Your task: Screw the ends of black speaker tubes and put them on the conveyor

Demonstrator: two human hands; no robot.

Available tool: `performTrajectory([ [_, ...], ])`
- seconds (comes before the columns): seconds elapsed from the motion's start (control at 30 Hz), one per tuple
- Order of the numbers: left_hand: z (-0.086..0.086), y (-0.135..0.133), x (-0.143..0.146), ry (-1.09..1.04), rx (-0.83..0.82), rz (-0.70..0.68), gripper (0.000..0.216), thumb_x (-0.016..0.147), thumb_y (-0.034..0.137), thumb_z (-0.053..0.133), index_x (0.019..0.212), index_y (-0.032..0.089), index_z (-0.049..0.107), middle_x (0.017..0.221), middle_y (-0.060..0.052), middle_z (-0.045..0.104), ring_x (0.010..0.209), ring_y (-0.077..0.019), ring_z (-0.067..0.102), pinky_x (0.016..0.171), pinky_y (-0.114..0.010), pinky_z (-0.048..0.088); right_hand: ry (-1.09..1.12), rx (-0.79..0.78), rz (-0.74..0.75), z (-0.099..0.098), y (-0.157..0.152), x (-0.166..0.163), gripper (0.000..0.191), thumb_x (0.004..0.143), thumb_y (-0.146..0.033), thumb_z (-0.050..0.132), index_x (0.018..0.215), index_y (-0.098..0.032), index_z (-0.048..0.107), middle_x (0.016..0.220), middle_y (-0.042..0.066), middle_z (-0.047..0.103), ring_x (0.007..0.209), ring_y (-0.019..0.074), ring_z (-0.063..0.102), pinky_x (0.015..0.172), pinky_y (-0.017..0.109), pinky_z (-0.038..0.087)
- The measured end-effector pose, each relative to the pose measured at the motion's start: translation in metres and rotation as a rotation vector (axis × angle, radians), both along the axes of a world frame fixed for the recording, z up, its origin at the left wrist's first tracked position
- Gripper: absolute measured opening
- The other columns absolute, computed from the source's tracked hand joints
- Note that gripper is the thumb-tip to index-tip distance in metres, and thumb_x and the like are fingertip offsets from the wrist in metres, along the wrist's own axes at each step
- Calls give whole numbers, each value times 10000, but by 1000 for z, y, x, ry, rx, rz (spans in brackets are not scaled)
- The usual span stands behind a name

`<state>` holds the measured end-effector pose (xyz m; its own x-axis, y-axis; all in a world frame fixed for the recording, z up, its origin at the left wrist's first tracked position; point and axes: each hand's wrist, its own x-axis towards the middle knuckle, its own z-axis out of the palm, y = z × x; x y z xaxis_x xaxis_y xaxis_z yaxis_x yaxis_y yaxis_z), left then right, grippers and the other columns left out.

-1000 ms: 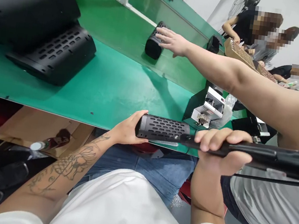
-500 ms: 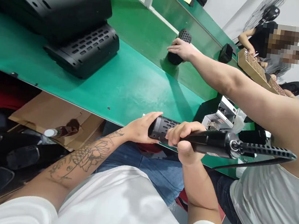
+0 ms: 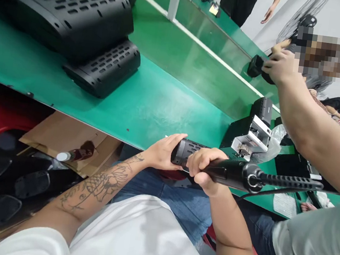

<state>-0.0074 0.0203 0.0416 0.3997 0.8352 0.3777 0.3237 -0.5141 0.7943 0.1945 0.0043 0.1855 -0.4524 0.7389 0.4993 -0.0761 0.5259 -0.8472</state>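
My left hand (image 3: 163, 151) grips the near end of a black perforated cylinder (image 3: 187, 151) held just above the front edge of the green conveyor belt (image 3: 149, 95). My right hand (image 3: 204, 167) is wrapped round a black electric screwdriver (image 3: 245, 176), whose front end goes into the cylinder's other end. Its coiled cable (image 3: 294, 182) runs off to the right. Both hands are closed over my lap.
Large black perforated covers (image 3: 78, 15) lie stacked on the belt at the left. A co-worker's arm (image 3: 308, 120) on my right holds a black part (image 3: 256, 65) at the far belt edge. A screw feeder (image 3: 250, 136) stands at the right. Black parts (image 3: 2, 189) lie below the table.
The co-worker's hand has lifted the black cylinder off the belt's middle and drawn it back to the right. My hands hold the same grip; the view has shifted a little.
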Motion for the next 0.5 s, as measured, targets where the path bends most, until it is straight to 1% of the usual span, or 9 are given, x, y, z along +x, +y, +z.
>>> performTrajectory([
  [0.07, 1, -3, 0, -22, -26, 3, 1169, 806, 581, 1030, 1764, 230, 461, 1698, -229, 652, 1560, -471, 692, 1363, -634, 563, -206, 125, -145, 1, 3, 2, 502, 817, -576, 1068, 906, -303, 656, 691, -56, 714, 579, 181, 668, 606, 396, 638],
  [0.13, 1, -6, -2, -61, -114, 42, 1169, 771, 587, 1053, 1734, 231, 494, 1681, -220, 665, 1537, -464, 706, 1355, -626, 568, -314, 218, -246, 7, 7, 6, 578, 692, -524, 1144, 827, -315, 623, 683, -62, 710, 635, 194, 667, 621, 428, 641],
  [0.17, 2, -7, -3, -93, -178, 76, 1179, 752, 587, 1065, 1727, 235, 502, 1663, -210, 678, 1516, -457, 719, 1342, -618, 577, -324, 248, -267, 12, 8, 11, 582, 689, -508, 1144, 796, -327, 601, 676, -75, 705, 654, 179, 639, 628, 433, 640],
  [0.2, 3, -6, -5, -139, -249, 118, 1190, 737, 588, 1074, 1723, 238, 508, 1627, -196, 702, 1482, -447, 737, 1321, -608, 591, -321, 276, -283, 17, 7, 18, 571, 723, -507, 1117, 770, -341, 573, 666, -96, 697, 668, 158, 588, 632, 433, 635],
  [0.27, 9, 5, -9, -280, -395, 219, 1210, 697, 604, 1089, 1699, 231, 521, 1494, -162, 767, 1376, -417, 782, 1256, -584, 627, -355, 319, -318, 27, 2, 37, 535, 827, -543, 1007, 735, -366, 511, 645, -137, 672, 708, 135, 503, 629, 414, 608],
  [0.33, 21, 31, -11, -479, -527, 358, 1221, 613, 629, 1121, 1621, 214, 570, 1350, -122, 806, 1278, -383, 801, 1193, -539, 649, -369, 297, -357, 34, -10, 59, 538, 856, -583, 947, 688, -364, 486, 606, -139, 621, 694, 145, 526, 567, 388, 548],
  [0.4, 39, 74, -6, -644, -604, 506, 1160, 580, 655, 1136, 1519, 205, 626, 1299, -104, 809, 1258, -356, 790, 1154, -490, 654, -283, 224, -404, 36, -22, 78, 575, 793, -635, 1006, 683, -354, 517, 533, -110, 518, 563, 199, 595, 459, 388, 462],
  [0.43, 50, 100, -1, -695, -620, 563, 1089, 615, 669, 1129, 1473, 200, 649, 1304, -108, 807, 1269, -346, 780, 1138, -469, 656, -226, 203, -424, 35, -28, 83, 567, 802, -686, 1001, 730, -362, 541, 496, -110, 454, 474, 220, 572, 423, 391, 433],
  [0.5, 73, 156, 14, -725, -633, 599, 907, 799, 693, 1054, 1443, 176, 680, 1337, -144, 800, 1277, -335, 774, 1087, -452, 670, -49, 137, -441, 28, -36, 87, 523, 926, -819, 851, 861, -384, 569, 451, -133, 385, 329, 221, 439, 388, 400, 434],
])
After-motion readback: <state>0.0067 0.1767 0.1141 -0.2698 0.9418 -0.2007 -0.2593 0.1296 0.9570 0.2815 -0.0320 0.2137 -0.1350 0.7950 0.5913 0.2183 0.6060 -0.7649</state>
